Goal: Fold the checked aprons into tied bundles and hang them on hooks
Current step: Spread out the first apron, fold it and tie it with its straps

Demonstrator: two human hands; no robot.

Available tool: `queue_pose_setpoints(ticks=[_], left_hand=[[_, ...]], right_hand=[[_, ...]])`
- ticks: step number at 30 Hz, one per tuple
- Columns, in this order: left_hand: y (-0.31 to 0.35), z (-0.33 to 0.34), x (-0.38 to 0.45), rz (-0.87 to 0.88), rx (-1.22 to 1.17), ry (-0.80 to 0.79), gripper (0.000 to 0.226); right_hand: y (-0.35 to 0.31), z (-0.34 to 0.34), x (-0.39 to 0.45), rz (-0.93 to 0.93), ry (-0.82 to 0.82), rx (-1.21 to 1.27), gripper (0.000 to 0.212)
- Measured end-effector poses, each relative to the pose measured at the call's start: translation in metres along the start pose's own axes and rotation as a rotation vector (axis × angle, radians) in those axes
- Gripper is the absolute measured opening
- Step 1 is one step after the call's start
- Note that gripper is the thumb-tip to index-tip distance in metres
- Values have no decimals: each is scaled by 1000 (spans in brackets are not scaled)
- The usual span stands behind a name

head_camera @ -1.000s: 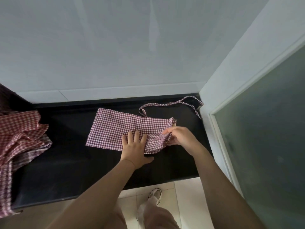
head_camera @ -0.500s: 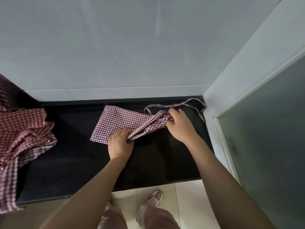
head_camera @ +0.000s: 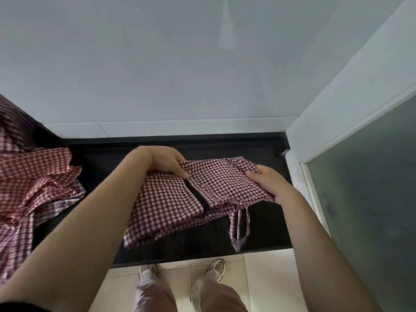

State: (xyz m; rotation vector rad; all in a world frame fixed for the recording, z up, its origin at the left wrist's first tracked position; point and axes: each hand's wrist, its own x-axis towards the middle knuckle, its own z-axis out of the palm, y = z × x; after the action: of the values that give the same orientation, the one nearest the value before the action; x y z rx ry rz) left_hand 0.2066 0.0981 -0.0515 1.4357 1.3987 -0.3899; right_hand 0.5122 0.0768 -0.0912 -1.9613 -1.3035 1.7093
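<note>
While lifted off counter [head_camera: 258, 239], apron [head_camera: 171, 199] gripped btwn both hands: left hand [head_camera: 165, 162], right hand [head_camera: 269, 184].

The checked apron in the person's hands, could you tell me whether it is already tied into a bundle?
No, the checked apron hangs loosely folded between the left hand and right hand, its ties dangling free.
</note>
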Motion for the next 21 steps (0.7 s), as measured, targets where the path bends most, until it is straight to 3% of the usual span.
queue_pose_setpoints(ticks=[5, 7, 9, 10, 12, 14, 18, 19, 21], left_hand=[[0, 44, 54, -89, 234, 346, 21], [-7, 65, 65, -99, 337, 605, 20], [-11, 88, 70, -28, 347, 843, 36], [-10, 98, 69, 37, 329, 877, 44], [-9, 118, 68, 123, 369, 777, 59], [-15, 132, 73, 85, 435, 634, 70], [-33, 141, 88, -5, 505, 580, 78], [-32, 139, 91, -13, 511, 585, 78], [-27, 131, 97, -38, 494, 602, 77]], right_hand=[[24, 21, 26, -55, 187, -148, 31], [29, 26, 35, -90, 235, -160, 22], [29, 27, 43, -115, 278, -163, 14], [28, 28, 46, -123, 293, -155, 13], [27, 27, 50, -143, 318, -139, 13], [27, 25, 55, -143, 377, -151, 11], [25, 25, 51, -217, 812, -424, 6], [24, 25, 48, -239, 782, -437, 12], [18, 29, 40, -202, 460, -436, 28]])
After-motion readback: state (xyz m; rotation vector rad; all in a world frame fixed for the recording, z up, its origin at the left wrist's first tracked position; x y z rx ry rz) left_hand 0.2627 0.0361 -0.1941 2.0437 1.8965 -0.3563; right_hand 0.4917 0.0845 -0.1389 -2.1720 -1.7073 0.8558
